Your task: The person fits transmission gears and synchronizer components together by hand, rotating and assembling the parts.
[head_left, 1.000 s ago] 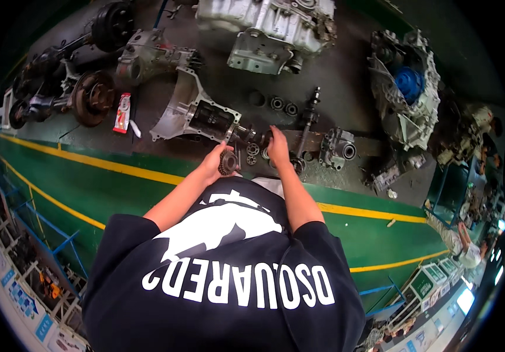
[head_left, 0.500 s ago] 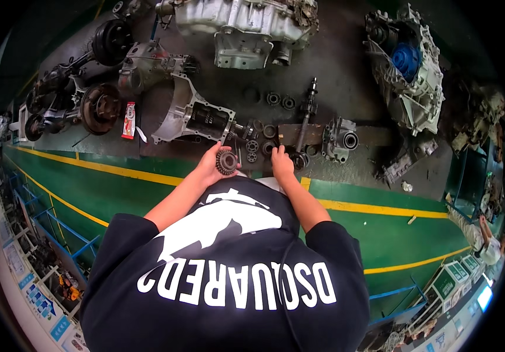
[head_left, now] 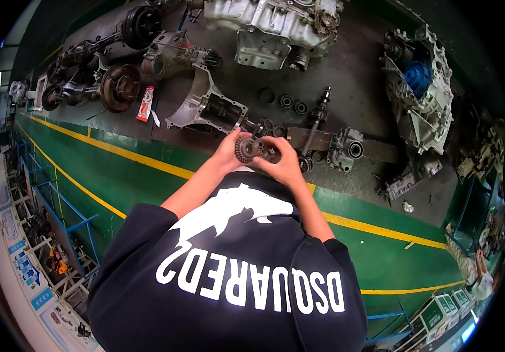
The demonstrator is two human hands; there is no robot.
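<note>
My left hand [head_left: 226, 155] is closed round a toothed metal gear [head_left: 243, 151], held just in front of my body at the bench's near edge. My right hand [head_left: 286, 166] has come up beside it, thumb and fingers curved around a small dark metal part [head_left: 268, 152] right against the gear. Its exact kind is hard to make out between the fingers. Just beyond my hands lies an open gearbox housing [head_left: 196, 98]. A long gear shaft [head_left: 317, 120] lies to the right, with a cast metal cover [head_left: 345, 148] beside it.
Ring-shaped bearings [head_left: 286, 101] lie beyond my hands. A large silver transmission case [head_left: 264, 50] stands at the back; another case with a blue part [head_left: 418, 79] is far right. Axle drums [head_left: 121, 88] and a red-and-white packet [head_left: 145, 104] are on the left.
My right hand has left the small parts on the bench and moved left to the gear in my left hand. The view has shifted, so the bench items appear further right.
</note>
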